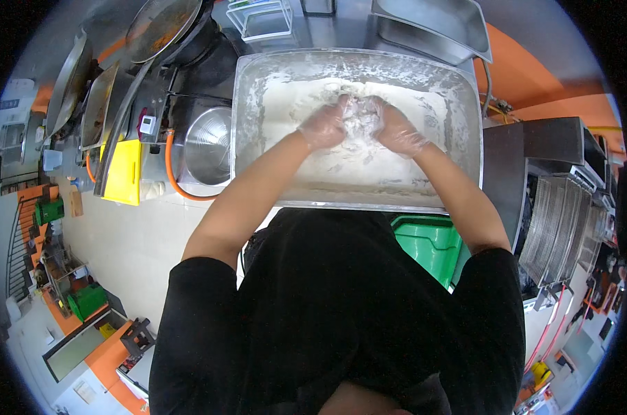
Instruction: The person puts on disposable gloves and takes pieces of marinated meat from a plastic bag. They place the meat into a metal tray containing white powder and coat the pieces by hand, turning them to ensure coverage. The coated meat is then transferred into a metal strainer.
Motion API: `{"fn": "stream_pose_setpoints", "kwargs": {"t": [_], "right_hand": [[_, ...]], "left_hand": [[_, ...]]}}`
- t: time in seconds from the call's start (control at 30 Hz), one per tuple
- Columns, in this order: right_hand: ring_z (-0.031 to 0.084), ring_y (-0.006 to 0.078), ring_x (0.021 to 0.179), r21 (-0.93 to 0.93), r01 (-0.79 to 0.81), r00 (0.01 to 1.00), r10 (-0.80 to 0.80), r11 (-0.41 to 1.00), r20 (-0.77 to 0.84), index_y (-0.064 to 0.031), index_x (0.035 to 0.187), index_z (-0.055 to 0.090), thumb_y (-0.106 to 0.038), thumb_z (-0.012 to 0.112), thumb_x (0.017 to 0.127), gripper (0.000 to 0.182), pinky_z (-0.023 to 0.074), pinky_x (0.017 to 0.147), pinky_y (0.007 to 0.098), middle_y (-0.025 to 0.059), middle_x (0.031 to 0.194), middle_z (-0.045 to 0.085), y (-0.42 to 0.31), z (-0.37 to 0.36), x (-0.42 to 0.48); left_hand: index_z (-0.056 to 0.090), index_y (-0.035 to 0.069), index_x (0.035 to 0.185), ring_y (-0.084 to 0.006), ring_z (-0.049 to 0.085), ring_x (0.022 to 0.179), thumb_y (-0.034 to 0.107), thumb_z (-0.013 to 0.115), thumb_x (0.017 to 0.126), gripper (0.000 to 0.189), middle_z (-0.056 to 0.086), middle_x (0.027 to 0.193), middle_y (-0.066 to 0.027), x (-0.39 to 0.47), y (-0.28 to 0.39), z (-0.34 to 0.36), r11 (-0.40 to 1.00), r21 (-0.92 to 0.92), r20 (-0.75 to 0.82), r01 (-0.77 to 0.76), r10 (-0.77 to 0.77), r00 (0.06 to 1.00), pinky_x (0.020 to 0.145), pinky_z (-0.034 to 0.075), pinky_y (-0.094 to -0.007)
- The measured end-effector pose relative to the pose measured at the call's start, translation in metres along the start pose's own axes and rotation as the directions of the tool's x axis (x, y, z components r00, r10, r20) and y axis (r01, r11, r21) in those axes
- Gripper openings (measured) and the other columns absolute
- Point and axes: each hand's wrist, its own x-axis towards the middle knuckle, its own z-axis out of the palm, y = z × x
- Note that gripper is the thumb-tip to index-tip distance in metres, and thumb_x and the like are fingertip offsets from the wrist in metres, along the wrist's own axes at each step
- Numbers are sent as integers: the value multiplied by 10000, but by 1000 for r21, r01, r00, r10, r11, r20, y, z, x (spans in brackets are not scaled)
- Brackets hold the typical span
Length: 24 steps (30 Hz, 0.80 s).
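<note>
Before me is a large rectangular metal pan (357, 206), its floor and walls dusted with white flour (303, 171). My left hand (326, 124) and my right hand (395, 127) both wear clear disposable plastic gloves and reach into the far middle of the pan. Between them is a lumpy flour-coated clump (362, 123), with my fingers curled around it from both sides. The flour hides my fingertips and what lies inside the clump.
Left of the pan sits a round metal bowl (209, 146), near an orange hose (169, 166). A strainer (163, 31) lies over a black pot beyond. At back right is a steel pan (432, 26); wire baskets (554, 228) stand right. Below is a green bin (430, 249).
</note>
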Motion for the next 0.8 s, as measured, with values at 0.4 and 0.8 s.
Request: {"fn": "stream_pose_setpoints", "kwargs": {"t": [0.4, 0.8], "right_hand": [[603, 181, 1006, 225, -90, 995, 77, 970, 68, -10, 1159, 591, 10, 756, 725, 465, 477, 917, 299, 99, 1061, 668, 10, -24, 10], [643, 331, 1023, -164, 81, 994, -68, 983, 84, -27, 1133, 654, -7, 693, 719, 416, 531, 833, 412, 207, 1079, 663, -29, -10, 11]], "left_hand": [[600, 70, 1193, -252, 669, 948, 222, 594, 952, 285, 689, 1020, -120, -34, 37, -42, 979, 186, -77, -80, 96, 992, 858, 526, -350], [594, 32, 1241, -116, 603, 896, 151, 642, 918, 348, 663, 1103, -53, -39, 16, -46, 911, -413, 27, -14, 28, 999, 784, 482, -311]]}}
